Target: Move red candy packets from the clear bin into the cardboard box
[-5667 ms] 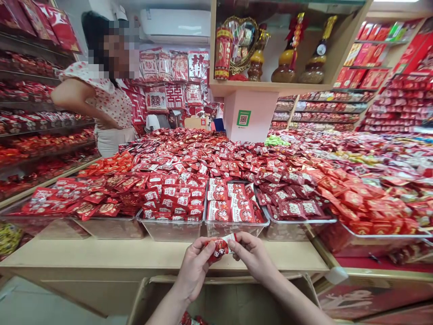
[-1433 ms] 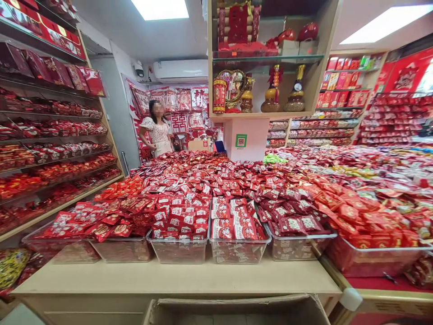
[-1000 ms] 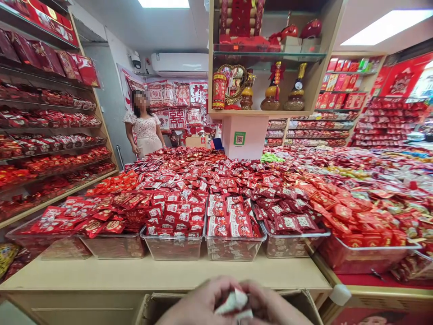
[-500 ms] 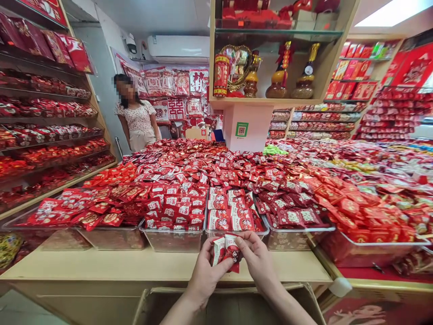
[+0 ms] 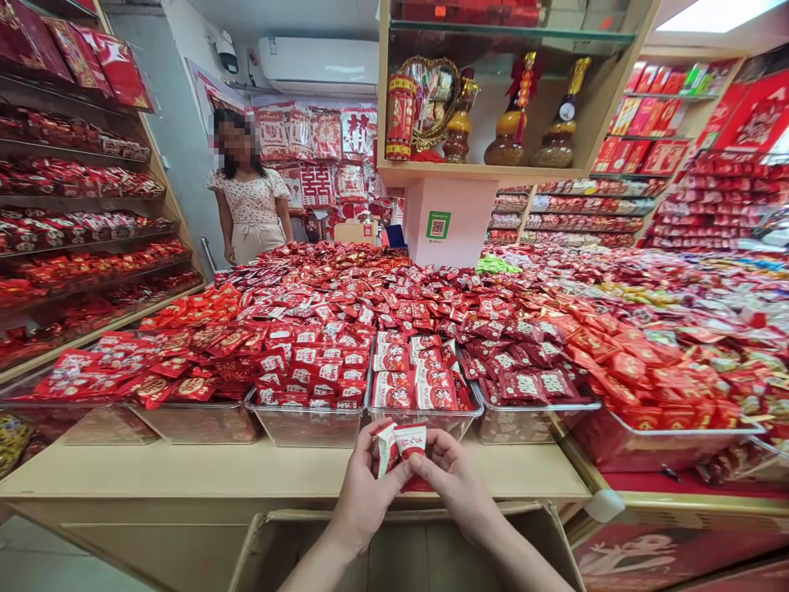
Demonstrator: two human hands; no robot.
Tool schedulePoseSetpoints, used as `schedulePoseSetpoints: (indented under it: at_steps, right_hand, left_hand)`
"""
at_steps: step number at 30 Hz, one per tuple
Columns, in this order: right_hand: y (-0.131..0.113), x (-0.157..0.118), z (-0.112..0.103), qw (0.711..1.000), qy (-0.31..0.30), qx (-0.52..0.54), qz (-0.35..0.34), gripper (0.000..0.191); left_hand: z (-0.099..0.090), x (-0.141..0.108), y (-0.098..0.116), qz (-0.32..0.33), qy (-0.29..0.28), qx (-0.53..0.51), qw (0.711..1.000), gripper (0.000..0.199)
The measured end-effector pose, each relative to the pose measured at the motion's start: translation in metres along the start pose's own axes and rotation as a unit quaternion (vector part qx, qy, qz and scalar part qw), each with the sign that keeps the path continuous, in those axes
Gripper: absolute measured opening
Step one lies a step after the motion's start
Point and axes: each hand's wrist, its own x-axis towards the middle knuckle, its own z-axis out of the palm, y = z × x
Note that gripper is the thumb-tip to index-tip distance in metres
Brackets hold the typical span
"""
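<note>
My left hand [image 5: 363,489] is closed round small red-and-white packets [image 5: 410,441], its thumb pressed on their front. From the other side my right hand [image 5: 453,477] grips the same packets, thumb in front and fingers behind. Both hands are in front of the counter's bins, above an open cardboard box [image 5: 398,547]. Just beyond them is a clear bin [image 5: 425,423] with rows of similar red-and-white packets standing in it. The lower part of the held packets is hidden by my thumbs.
More clear bins [image 5: 308,427] heaped with red packets line the wooden counter [image 5: 185,475]. A person [image 5: 250,193] stands beyond the heap at the back left. Shelves rise at the left, and a display cabinet [image 5: 511,171] hangs above the middle.
My right thumb has come down from the packets' top edge to their front, beside my left thumb. The view has shifted slightly, and the person at the back now faces more forward.
</note>
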Motion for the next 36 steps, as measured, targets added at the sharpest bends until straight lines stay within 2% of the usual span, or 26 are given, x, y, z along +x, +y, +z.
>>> schedulePoseSetpoints:
  at_steps: [4,8,11,18,24,30,36]
  right_hand:
    - [-0.004,0.001,-0.002,1.0,-0.015,-0.002,0.022,0.027]
    - [-0.003,0.002,-0.007,0.998,-0.041,0.006,0.041,0.028]
    - [0.002,0.002,-0.007,0.997,-0.064,-0.011,0.046,0.027]
    - [0.009,-0.001,-0.001,0.998,-0.037,-0.011,0.047,0.029]
    - [0.006,0.0,-0.005,0.997,-0.057,-0.034,0.05,0.024]
    - [0.005,-0.001,-0.001,0.998,-0.008,0.012,0.069,0.035]
    - [0.004,-0.003,-0.008,0.996,0.023,-0.065,0.05,0.035]
  left_hand:
    - [-0.002,-0.001,-0.001,0.004,-0.025,0.01,1.0,0.047]
    - [-0.005,-0.001,-0.003,0.014,-0.01,0.01,1.0,0.04]
    - [-0.007,0.001,-0.006,0.021,-0.008,0.022,1.0,0.046]
    - [-0.005,0.001,-0.008,0.022,0.063,-0.009,0.998,0.048]
    - [-0.002,0.0,-0.005,0.003,0.045,-0.039,0.998,0.049]
    - [-0.003,0.0,-0.008,-0.012,0.06,-0.087,0.994,0.049]
    - [-0.002,0.0,-0.007,-0.019,0.04,-0.113,0.993,0.034]
